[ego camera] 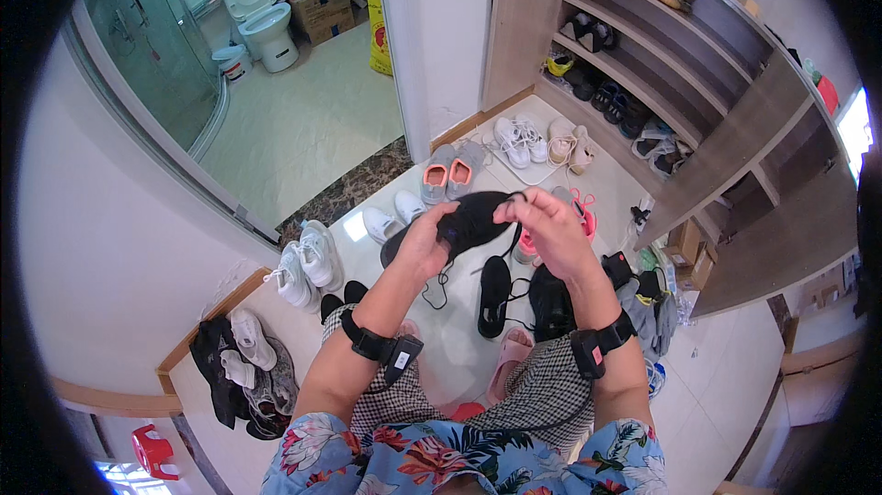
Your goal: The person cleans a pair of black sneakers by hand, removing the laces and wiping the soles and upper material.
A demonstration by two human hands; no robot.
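Note:
In the middle of the head view, a black shoe [475,219] is held up above the floor. My left hand [428,240] grips it at its near side, and a loose black lace dangles beneath. The fingers of my right hand [541,216] pinch a black lace at the shoe's other end. Below my right hand another black shoe [494,295] lies on the tiles with laces trailing beside it. Next to that sits a larger black item [551,302], partly hidden by my right forearm.
White sneakers [310,264] stand at the left, grey shoes with orange linings [448,175] beyond my hands. An open shoe cabinet [641,40] with shoes on its shelves is at the upper right. More shoes [255,364] are piled lower left; cardboard boxes [692,257] lie right.

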